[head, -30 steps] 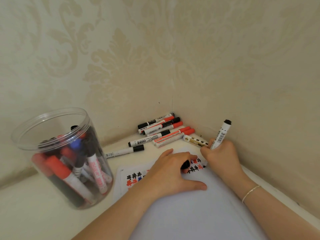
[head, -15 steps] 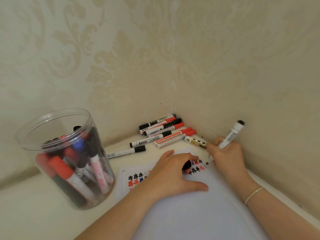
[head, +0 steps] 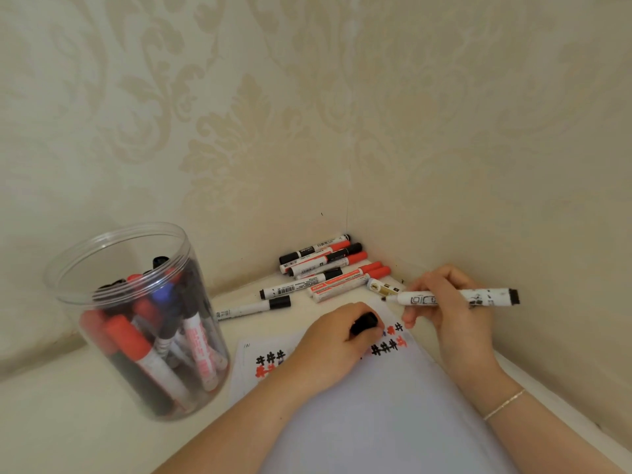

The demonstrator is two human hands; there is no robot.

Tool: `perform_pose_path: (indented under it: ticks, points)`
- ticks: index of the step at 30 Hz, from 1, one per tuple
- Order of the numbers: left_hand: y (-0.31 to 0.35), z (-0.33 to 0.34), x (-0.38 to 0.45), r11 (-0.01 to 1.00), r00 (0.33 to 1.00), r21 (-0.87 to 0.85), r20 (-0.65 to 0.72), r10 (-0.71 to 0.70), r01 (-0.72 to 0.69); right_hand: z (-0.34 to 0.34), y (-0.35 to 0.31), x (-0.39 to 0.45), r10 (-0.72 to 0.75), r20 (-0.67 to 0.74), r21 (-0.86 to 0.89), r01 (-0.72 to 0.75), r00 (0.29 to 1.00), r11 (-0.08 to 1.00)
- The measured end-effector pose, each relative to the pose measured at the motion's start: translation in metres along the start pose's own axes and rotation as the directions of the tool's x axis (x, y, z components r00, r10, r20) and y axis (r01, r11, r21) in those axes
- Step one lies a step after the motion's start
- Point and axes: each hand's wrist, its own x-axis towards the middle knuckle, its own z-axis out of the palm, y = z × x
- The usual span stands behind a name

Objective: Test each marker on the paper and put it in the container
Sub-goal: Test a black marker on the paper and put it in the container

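Marker (head: pixel 455 297) in my right hand (head: pixel 455 316), white-barrelled, uncapped, lying nearly level above the far right corner of the paper (head: pixel 383 412); my fingers and thumb are curled round its middle, its dark tip pointing left toward the loose markers (head: pixel 328 268), its black end pointing right toward the wall (head: pixel 478 131); the tip is off the sheet. My left hand (head: pixel 337 347) rests on the paper near its far edge, fingers curled over a black cap (head: pixel 364 323), pinching it against the sheet; whether the palm presses the paper flat I cannot tell.

From the head view, the paper lies on the worktop (head: pixel 51 422) toward its right side, with rows of black and red test marks (head: pixel 270 359) along its far edge, partly hidden under my left hand. The loose markers lie in a heap in the far corner of the worktop where the two walls meet, red-capped and black-capped ones side by side; one black-capped marker (head: pixel 253 307) lies apart from the heap, nearer the container (head: pixel 136 323). The container, a clear round jar, stands on the left part of the worktop, well apart from both hands, holding many markers upright and leaning, with red, black and blue caps. A thin bracelet (head: pixel 502 405) sits on my right wrist.
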Motion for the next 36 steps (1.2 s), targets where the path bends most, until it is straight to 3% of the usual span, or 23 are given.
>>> perform_pose_path:
  ticks: [7, 13, 20, 24, 28, 30, 32, 36]
  points:
    - [0.001, 0.0, 0.0, 0.999, 1.0, 0.035, 0.004, -0.012, 0.012, 0.001, 0.009, -0.002, 0.023, 0.005, -0.13, -0.022, 1.0, 0.991]
    - [0.0, 0.0, 0.0, 1.0, 1.0, 0.019, -0.006, -0.001, 0.001, 0.0, 0.01, -0.003, 0.003, -0.023, -0.13, -0.006, 1.0, 0.991]
    - [-0.001, 0.0, -0.001, 0.992, 0.996, -0.097, -0.05, 0.073, -0.078, 0.004, 0.014, -0.003, 0.173, 0.151, -0.214, -0.139, 0.973, 0.967]
    - [0.006, -0.003, -0.007, 0.979, 0.996, -0.18, -0.009, 0.094, -0.094, 0.003, 0.011, -0.004, 0.248, 0.226, -0.242, -0.193, 0.942, 0.951]
    - [0.008, -0.007, -0.009, 0.976, 0.997, -0.213, -0.074, 0.031, -0.046, 0.001, 0.002, 0.0, 0.111, -0.045, 0.066, -0.108, 0.993, 0.992]
    - [0.01, -0.008, -0.009, 0.979, 0.995, -0.205, -0.099, -0.01, -0.01, 0.002, 0.002, -0.001, 0.013, -0.064, -0.113, -0.02, 0.998, 0.993]
    - [0.011, -0.008, -0.008, 0.98, 0.987, -0.193, -0.145, -0.064, 0.035, 0.006, 0.008, -0.006, -0.016, 0.029, -0.286, 0.023, 0.999, 0.958]
    - [0.005, -0.009, -0.003, 0.966, 0.946, -0.224, -0.262, -0.19, 0.131, 0.014, 0.012, -0.009, -0.025, 0.093, -0.387, 0.059, 0.995, 0.92]
